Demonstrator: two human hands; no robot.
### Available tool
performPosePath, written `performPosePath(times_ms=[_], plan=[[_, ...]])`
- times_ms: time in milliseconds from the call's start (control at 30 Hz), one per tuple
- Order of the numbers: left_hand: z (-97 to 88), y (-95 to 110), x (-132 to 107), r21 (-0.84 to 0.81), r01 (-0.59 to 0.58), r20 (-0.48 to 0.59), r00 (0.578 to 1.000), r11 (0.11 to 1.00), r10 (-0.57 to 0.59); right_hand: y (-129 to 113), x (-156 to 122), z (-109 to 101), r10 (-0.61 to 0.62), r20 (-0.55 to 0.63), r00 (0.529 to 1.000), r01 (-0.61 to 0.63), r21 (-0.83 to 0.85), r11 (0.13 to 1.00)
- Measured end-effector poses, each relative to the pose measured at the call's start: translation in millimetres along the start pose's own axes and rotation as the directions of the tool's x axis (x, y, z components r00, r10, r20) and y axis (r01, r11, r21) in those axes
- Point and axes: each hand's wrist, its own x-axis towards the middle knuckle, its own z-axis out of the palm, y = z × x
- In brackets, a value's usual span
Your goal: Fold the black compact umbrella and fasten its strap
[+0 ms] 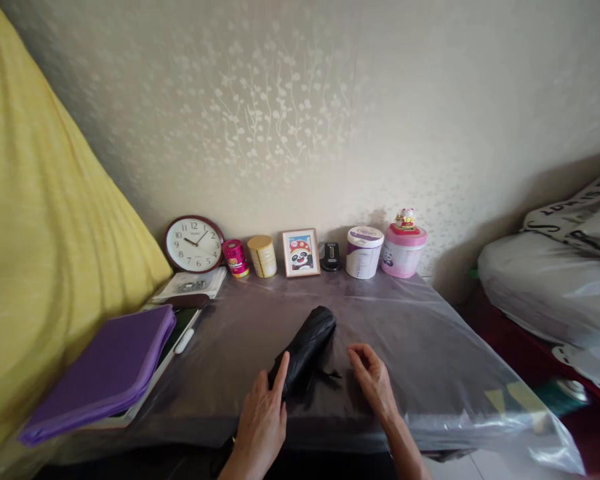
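A folded black umbrella point(307, 347) lies on the table point(420, 333), which is covered with clear plastic sheet. My left hand point(263, 420) rests beside the umbrella's near end, fingers stretched out, the index fingertip touching it. My right hand point(375, 380) hovers just right of the umbrella's loose strap point(327, 377), fingers loosely curled and apart, holding nothing.
Along the wall stand a round clock point(194, 244), a pink tin point(235, 258), a gold tin point(263, 256), a framed panda picture point(301, 253), a small black device point(331, 257), a white tub point(364, 251) and a pink jar point(403, 248). A purple case point(105, 373) lies left; yellow curtain point(40, 233) beyond.
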Motion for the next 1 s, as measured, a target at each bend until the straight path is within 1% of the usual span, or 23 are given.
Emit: performPosePath(times_ms=[133,233,333,467,567,633,700,767,800,833,867,900,933,967,1000], plan=[[-0.2,-2.3,-0.1,0.025,-0.013,0.056,0.998,1.000,0.012,4.2,-3.4,2.1,-0.049,-0.014,0.999,0.049,-0.030,0.998],[1.3,-4.7,-0.2,0.047,-0.011,0.098,0.995,0.999,0.007,5.8,-4.6,3.2,-0.046,-0.008,0.999,0.046,-0.027,0.999],[2.0,-6.4,-1.2,0.040,-0.024,0.103,0.994,0.999,0.020,7.7,-4.8,2.7,-0.053,-0.005,0.999,0.053,-0.025,0.998],[1.0,-9.3,0.0,-0.035,-0.022,0.089,0.996,0.999,0.025,10.0,-4.6,2.0,-0.072,0.034,0.997,0.074,-0.053,0.996],[-2.6,-13.0,5.8,-0.185,0.036,0.125,0.992,0.982,-0.013,10.8,-4.4,1.7,-0.073,0.043,0.996,0.076,-0.071,0.995],[-7.8,-16.5,11.4,-0.347,0.103,0.179,0.983,0.932,-0.042,11.6,-4.1,1.7,-0.074,0.046,0.996,0.077,-0.070,0.995],[-15.2,-20.7,17.0,-0.537,0.215,0.301,0.952,0.815,-0.052,13.2,-3.9,2.0,-0.072,0.052,0.996,0.075,-0.063,0.995],[-22.8,-25.4,21.9,-0.667,0.371,0.470,0.882,0.647,-0.021,14.9,-3.7,2.5,-0.071,0.053,0.996,0.075,-0.062,0.995],[-25.9,-27.7,23.8,-0.680,0.435,0.524,0.852,0.590,-0.025,15.6,-3.7,2.8,-0.072,0.055,0.996,0.076,-0.064,0.995],[-28.1,-29.7,25.1,-0.667,0.478,0.548,0.834,0.571,-0.059,16.0,-3.8,3.0,-0.074,0.058,0.996,0.078,-0.067,0.995],[-29.5,-31.3,25.8,-0.633,0.494,0.536,0.835,0.596,-0.122,16.1,-3.9,3.2,-0.077,0.062,0.995,0.081,-0.067,0.994],[-29.9,-32.2,25.5,-0.580,0.484,0.486,0.851,0.655,-0.198,15.9,-4.0,3.3,-0.081,0.066,0.995,0.085,-0.066,0.994],[-29.5,-32.3,24.3,-0.505,0.455,0.403,0.876,0.733,-0.266,15.4,-4.2,3.3,-0.084,0.068,0.994,0.089,-0.065,0.994],[-28.4,-31.6,22.1,-0.414,0.404,0.304,0.906,0.816,-0.295,14.7,-4.3,3.2,-0.088,0.070,0.994,0.093,-0.063,0.994],[-26.6,-29.9,18.9,-0.313,0.336,0.199,0.938,0.889,-0.284,13.9,-4.4,3.0,-0.092,0.071,0.993,0.096,-0.062,0.993]])
